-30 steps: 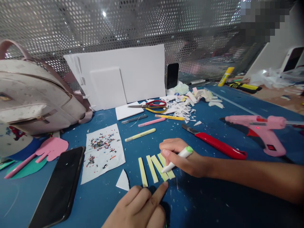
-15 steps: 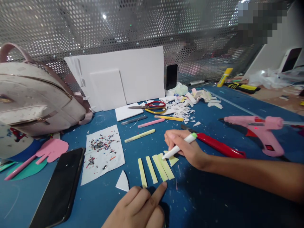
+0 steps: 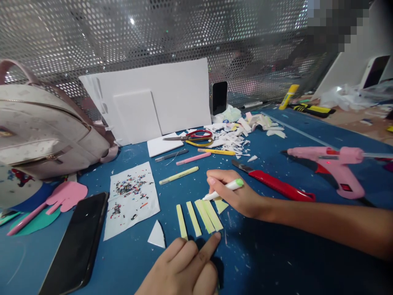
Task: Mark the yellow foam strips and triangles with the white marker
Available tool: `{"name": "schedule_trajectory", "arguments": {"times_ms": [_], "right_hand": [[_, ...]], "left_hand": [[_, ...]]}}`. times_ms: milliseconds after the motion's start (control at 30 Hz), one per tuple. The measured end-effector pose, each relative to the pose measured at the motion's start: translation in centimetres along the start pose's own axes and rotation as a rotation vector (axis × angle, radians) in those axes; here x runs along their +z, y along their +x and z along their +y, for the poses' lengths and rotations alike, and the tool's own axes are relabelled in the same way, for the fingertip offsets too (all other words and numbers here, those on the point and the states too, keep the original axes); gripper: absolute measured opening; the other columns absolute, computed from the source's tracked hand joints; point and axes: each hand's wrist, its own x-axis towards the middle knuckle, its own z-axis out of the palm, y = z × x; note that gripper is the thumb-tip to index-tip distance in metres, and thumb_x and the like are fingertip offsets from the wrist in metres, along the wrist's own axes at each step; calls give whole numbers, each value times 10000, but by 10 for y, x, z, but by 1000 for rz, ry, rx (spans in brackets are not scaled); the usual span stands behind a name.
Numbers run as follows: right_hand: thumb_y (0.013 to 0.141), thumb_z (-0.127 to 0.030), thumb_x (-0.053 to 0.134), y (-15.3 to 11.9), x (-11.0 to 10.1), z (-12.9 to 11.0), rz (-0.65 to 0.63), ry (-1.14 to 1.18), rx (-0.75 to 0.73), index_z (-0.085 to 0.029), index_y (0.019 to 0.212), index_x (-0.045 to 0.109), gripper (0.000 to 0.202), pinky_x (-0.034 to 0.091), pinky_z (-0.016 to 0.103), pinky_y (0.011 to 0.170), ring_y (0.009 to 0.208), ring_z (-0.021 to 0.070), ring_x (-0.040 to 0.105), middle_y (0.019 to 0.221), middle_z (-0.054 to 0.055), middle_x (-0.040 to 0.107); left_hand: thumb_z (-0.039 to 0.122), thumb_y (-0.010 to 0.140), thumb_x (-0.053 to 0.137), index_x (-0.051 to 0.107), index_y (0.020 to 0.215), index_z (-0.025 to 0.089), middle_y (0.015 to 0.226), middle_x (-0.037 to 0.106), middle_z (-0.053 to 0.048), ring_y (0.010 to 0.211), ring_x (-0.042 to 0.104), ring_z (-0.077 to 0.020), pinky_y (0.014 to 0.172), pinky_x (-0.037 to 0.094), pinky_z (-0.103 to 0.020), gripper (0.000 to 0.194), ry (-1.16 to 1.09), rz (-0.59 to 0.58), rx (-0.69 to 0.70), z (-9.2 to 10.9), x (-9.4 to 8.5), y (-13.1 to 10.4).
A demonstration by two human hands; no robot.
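Note:
In the head view my right hand (image 3: 235, 192) is closed around a white marker pen (image 3: 225, 189) with a green end. The pen's tip is at the upper end of two yellow-green strips (image 3: 205, 216) lying side by side. My left hand (image 3: 187, 268) rests on the table with its index finger stretched out, the fingertip at the lower end of those strips; the other fingers are bent and hold nothing visible. Two more narrow strips (image 3: 193, 219) lie to the left. A yellow-green triangular piece (image 3: 221, 205) sits under my right hand, and a white wedge (image 3: 157, 234) lies left of the strips.
Red-handled cutter (image 3: 276, 183) and pink glue gun (image 3: 334, 157) lie right. Behind are colored pens (image 3: 179, 175), scissors (image 3: 196, 138) and white scraps (image 3: 230, 137). On the left are a phone (image 3: 76, 246), a bead-strewn tissue (image 3: 132, 217) and a backpack (image 3: 58, 123).
My right hand has moved left with the marker, its tip now at the top of the paired strips. The left index fingertip has shifted slightly right along their lower ends.

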Motion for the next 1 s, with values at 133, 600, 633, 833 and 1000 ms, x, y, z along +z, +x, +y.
{"name": "schedule_trajectory", "arguments": {"times_ms": [133,600,633,833,1000], "right_hand": [[1030,-308,396,0,-1,0,-26,-14,-16,-208,655,395,388,275,276,531,544,116,409,603,-38,453],[996,-240,372,-3,-4,1,-202,40,-284,-204,589,378,409,324,308,656,529,119,336,558,-49,417],[994,-236,375,-3,-3,1,-211,47,-293,-204,588,378,408,324,307,655,528,119,339,560,-48,424],[992,-239,384,-4,-3,5,-261,93,-316,-197,562,380,432,304,305,646,524,114,356,559,-49,401],[989,-266,414,-4,-4,3,-287,141,-293,-188,542,419,454,312,310,657,519,110,359,543,-51,413]], "left_hand": [[214,1102,328,602,849,144,1342,669,-123,724,447,-187,695,396,-318,380,-23,-71,4,1,0,-3],[207,1103,284,586,807,164,1333,686,-85,718,482,-184,692,427,-308,426,5,-79,-8,2,0,-4],[214,1105,283,585,803,164,1327,690,-84,712,484,-182,690,430,-306,430,7,-72,-6,2,0,-5],[235,1107,286,583,794,166,1332,688,-84,696,501,-174,683,445,-296,437,17,-75,1,2,-1,-4],[223,1104,280,570,773,166,1292,711,-85,680,510,-169,667,450,-293,443,24,-60,4,1,-1,-2]]}}
